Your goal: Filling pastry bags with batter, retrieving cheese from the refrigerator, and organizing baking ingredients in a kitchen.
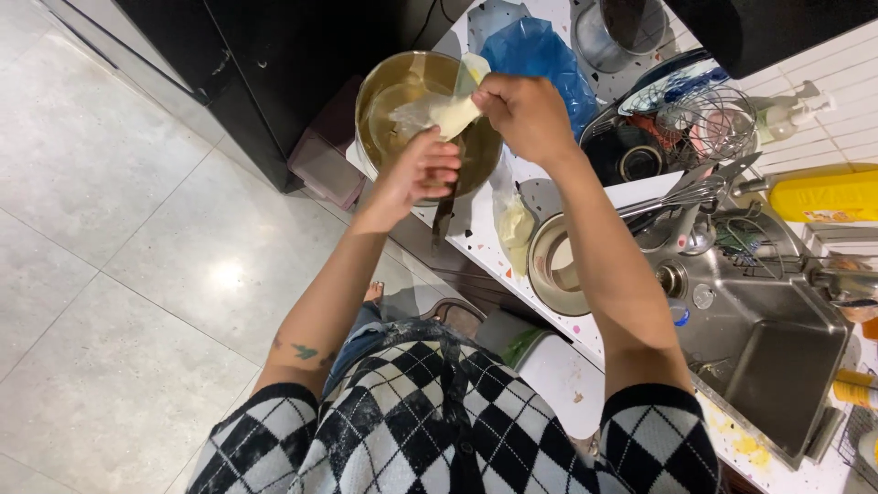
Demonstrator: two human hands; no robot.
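we see a pale cream dough (pixel 453 112), brassy gold bowl (pixel 384 87), blue bag (pixel 540 50), yellow bottle (pixel 823 197), black-and-white argyle sweater (pixel 412 430), white speckled tabletop (pixel 483 233).

The mixing bowl (pixel 402 91) was polished metal, glossy inside, and the wrapper (pixel 455 110) over it looked like thin, smooth, greasy paper. The sink (pixel 777 366) was brushed steel beside a speckled matt countertop (pixel 485 238); the bag (pixel 540 50) was crinkled blue plastic.
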